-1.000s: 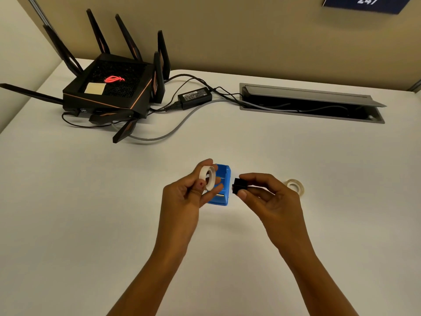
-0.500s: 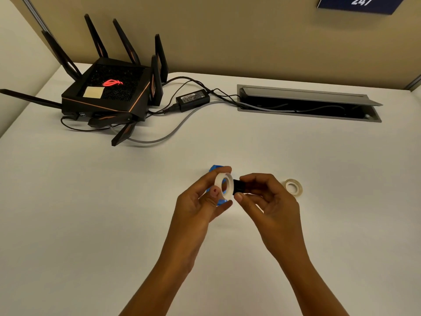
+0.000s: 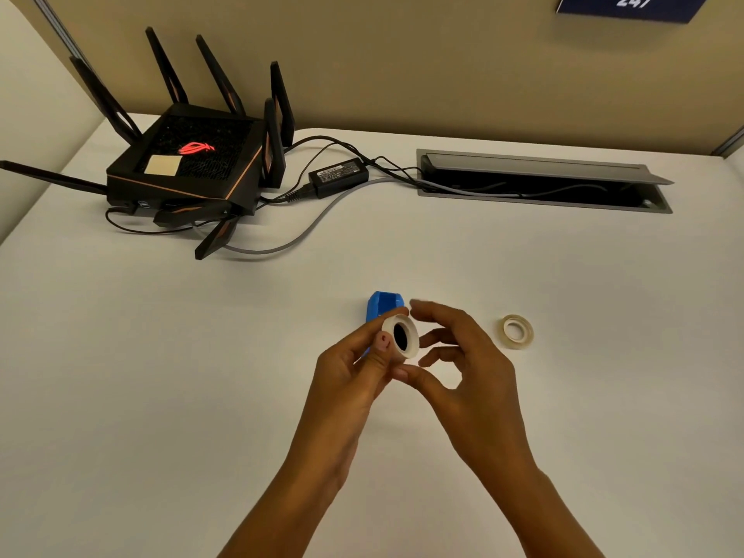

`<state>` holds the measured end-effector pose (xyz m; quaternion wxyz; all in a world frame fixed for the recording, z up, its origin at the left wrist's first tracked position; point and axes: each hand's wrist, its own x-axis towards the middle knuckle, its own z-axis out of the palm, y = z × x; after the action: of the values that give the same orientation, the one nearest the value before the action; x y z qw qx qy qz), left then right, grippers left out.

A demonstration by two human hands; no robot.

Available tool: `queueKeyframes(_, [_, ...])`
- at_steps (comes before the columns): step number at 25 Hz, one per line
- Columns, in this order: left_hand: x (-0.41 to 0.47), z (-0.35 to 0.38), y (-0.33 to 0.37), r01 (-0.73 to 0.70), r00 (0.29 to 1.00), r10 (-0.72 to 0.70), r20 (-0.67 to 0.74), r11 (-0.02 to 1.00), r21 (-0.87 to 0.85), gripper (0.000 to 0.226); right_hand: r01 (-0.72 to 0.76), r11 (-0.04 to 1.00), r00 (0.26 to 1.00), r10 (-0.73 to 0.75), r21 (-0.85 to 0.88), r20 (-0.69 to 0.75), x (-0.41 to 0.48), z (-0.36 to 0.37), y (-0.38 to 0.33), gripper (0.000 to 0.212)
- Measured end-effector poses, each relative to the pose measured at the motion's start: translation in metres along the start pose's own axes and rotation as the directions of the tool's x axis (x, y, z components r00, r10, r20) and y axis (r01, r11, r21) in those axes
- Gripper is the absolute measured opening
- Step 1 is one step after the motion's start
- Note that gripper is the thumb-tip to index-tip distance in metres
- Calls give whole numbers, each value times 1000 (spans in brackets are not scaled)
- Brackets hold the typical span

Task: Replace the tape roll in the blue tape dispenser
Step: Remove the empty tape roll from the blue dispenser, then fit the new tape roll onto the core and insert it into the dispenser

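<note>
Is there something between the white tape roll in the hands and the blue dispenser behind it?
No object lies between them. The tape roll is held in front of the dispenser; only the left hand partly covers it.

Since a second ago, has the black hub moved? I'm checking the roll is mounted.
Yes. From beside the tape roll, it went left into the roll's hole, away from the spare roll lying on the table.

Soft, warm, even light falls on the white counter (image 3: 161,396), which shows only faint shadows and no glare. The right hand's (image 3: 463,356) upper fingertips (image 3: 418,306) smear with motion blur. Wide-angle distortion bows the counter's far edge, and the red router logo (image 3: 196,148) glows.
</note>
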<state>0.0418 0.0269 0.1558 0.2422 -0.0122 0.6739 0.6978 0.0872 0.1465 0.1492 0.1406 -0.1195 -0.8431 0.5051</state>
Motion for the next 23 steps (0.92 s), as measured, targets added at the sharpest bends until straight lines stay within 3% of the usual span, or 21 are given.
queueKeyframes(6, [2,1,0,2,1000,-3,7,995,103,20,117,992,993,-115,-50,34,-2,3,3,36])
queueKeyframes(13, [5,-1,-6,29,999,-25,-40,994,102,27,19,998,999,-17,65,-33,-2,-3,17,41])
queueKeyframes(16, [6,-5,-10,69,996,-67,-55,997,34,26,-6,997,991,17,83,-133,1,-20,37,46])
queueKeyframes(19, [10,-7,-15,63,995,-56,-88,995,76,24,-88,995,957,95,39,-273,12,-47,73,44])
queueKeyframes(23, [13,-9,-20,48,995,-37,-98,993,112,24,-298,941,864,195,-159,-465,20,-85,132,40])
